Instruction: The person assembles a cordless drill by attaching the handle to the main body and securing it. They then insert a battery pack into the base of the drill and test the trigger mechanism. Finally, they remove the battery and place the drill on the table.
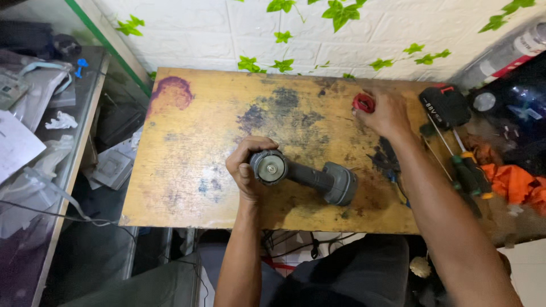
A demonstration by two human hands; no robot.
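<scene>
Left hand [245, 166] clenched round the head of one grey cordless angle grinder [304, 175], lying mid-frame on the stained yellow wooden bench [187, 153]. Right hand [385, 113], upper right, closed on one small red part [364, 103]. One black battery pack [445, 105] further right, beside one green-handled screwdriver [470, 173]. Possible risks: grinder rolling if grip loosens; red part slipping off the far edge.

White brick wall [187, 34] (leafy vines [335, 14]) — stained wooden table [187, 165].

Bare forearms, dark grey trousers
</scene>
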